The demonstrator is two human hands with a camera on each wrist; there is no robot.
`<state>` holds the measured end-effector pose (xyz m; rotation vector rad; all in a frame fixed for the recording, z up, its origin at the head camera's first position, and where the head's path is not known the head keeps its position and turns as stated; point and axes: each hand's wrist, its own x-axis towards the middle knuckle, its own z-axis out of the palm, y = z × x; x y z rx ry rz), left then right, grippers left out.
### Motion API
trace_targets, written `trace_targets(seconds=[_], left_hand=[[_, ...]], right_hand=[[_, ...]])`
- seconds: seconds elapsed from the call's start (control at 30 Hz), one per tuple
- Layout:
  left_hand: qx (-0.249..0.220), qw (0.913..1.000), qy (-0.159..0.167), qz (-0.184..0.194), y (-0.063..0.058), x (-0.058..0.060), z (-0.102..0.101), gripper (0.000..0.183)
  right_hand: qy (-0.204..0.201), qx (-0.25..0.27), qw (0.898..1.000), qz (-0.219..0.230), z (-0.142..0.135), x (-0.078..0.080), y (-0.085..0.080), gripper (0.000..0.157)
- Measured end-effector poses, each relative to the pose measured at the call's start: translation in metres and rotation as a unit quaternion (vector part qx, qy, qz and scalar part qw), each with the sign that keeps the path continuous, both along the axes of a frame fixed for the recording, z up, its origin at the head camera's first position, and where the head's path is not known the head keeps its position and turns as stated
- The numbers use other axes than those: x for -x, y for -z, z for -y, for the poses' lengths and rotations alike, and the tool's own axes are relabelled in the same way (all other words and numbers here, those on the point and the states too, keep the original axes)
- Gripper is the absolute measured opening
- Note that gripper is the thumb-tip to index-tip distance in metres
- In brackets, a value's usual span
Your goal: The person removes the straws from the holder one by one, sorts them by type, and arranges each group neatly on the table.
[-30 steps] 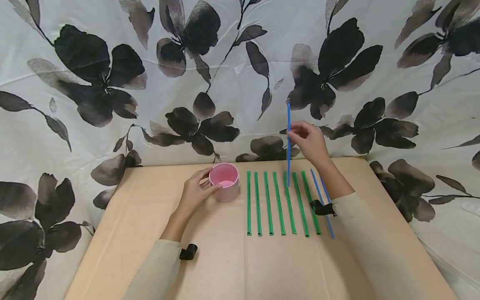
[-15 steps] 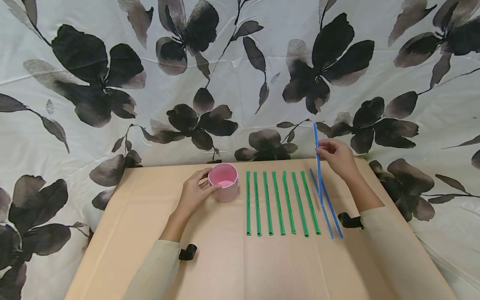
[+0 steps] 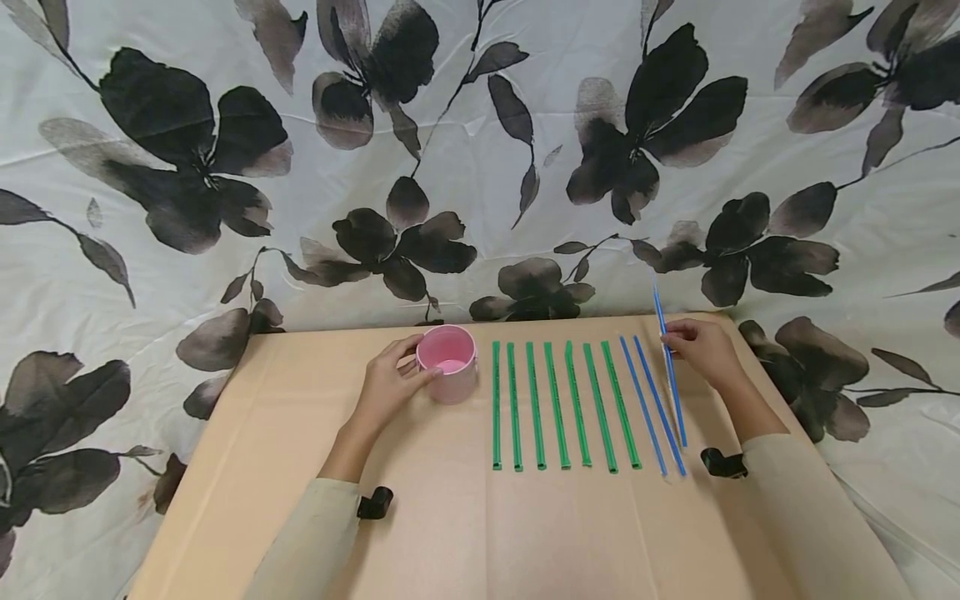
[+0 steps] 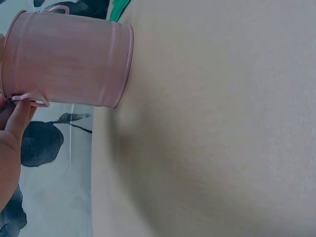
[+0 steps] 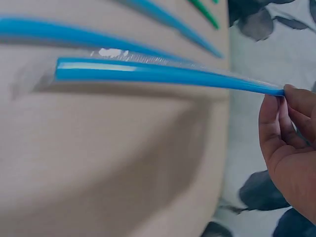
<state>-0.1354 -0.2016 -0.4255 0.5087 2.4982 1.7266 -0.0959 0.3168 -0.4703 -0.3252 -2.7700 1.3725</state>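
My left hand [image 3: 393,379] holds the pink cup [image 3: 459,385] on its left side. In the left wrist view the cup [image 4: 69,59] shows small loop handles, with the thumb at the lower one. The right hand [image 3: 701,350] pinches a blue straw [image 3: 674,392] near its far end. A clear wrapper shows along this straw [image 5: 148,73] in the right wrist view, and its near end points back across the table. Two more blue straws [image 3: 643,408] lie just left of it. Several green straws [image 3: 536,408] lie in a row between the cup and the blue ones.
The light wooden-toned table [image 3: 420,542] ends at a back edge close behind the cup and straws. A white cloth [image 3: 510,183] with dark flowers hangs behind it. Black wrist cameras [image 3: 377,503] sit on both wrists.
My right hand has carried the blue straw from above the green row to the right and lowered it beside the other two blue straws. The left hand and cup stay in place.
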Motion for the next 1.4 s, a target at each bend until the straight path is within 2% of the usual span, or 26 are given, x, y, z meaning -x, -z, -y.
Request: trace_targets(seconds=[0.1, 0.23, 0.4, 0.57, 0.7, 0.93, 1.4], left_hand=[[0.0, 1.0, -0.001, -0.001, 0.0, 0.001, -0.001, 0.067], [0.004, 1.0, -0.004, -0.005, 0.001, 0.002, -0.002, 0.067], [0.003, 1.0, -0.005, -0.005, 0.003, 0.005, -0.002, 0.067], [-0.002, 1.0, -0.002, -0.005, 0.005, 0.007, -0.002, 0.068], [-0.001, 1.0, -0.008, -0.005, 0.008, 0.01, -0.003, 0.067], [0.0, 0.9999, -0.01, -0.002, 0.008, 0.012, -0.004, 0.067], [0.005, 0.9998, -0.013, -0.015, 0.009, 0.016, -0.008, 0.066]], right_hand=[[0.001, -0.004, 0.999, 0.041, -0.006, -0.003, 0.013, 0.039], [0.0, -0.018, 0.998, 0.059, -0.011, -0.005, 0.026, 0.036], [-0.004, -0.038, 0.995, 0.09, -0.014, -0.005, 0.034, 0.037], [0.001, -0.026, 0.992, 0.122, -0.013, -0.005, 0.039, 0.04], [0.013, -0.018, 0.992, 0.122, -0.009, -0.005, 0.043, 0.04], [0.036, -0.046, 0.992, 0.11, -0.001, -0.004, 0.046, 0.029], [0.037, -0.058, 0.993, 0.097, -0.002, -0.003, 0.044, 0.024]])
